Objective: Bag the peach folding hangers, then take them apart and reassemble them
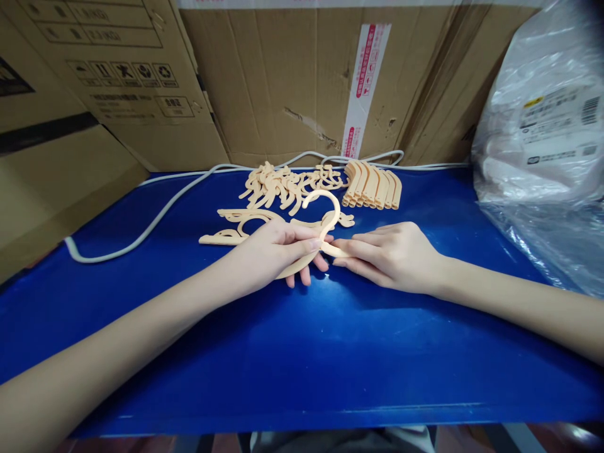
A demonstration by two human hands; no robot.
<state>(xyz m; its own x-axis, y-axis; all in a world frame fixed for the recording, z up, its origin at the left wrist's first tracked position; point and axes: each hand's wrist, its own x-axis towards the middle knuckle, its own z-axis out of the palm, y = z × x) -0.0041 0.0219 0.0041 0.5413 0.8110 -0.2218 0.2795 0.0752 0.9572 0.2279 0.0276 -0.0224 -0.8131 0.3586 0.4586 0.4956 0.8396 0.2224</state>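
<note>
A beige plastic clothes hanger (336, 211) is held over the blue table, its curved hook pointing up and away from me. My left hand (283, 248) pinches it near the base of the hook, with one arm of the hanger showing below the palm. On the other side, my right hand (394, 257) grips the hanger's right arm between thumb and fingers. Just behind my hands lie folded hanger pieces (224, 238). Farther back are a loose heap of beige hook parts (274, 184) and a neat stack of curved beige arm pieces (372, 184).
Cardboard boxes (283, 75) wall off the table's back and left. A white cable (155, 236) runs along the rear and curls toward the left. At the right stands a clear plastic bag (538, 126) with labelled white contents, spreading onto the blue table (302, 365).
</note>
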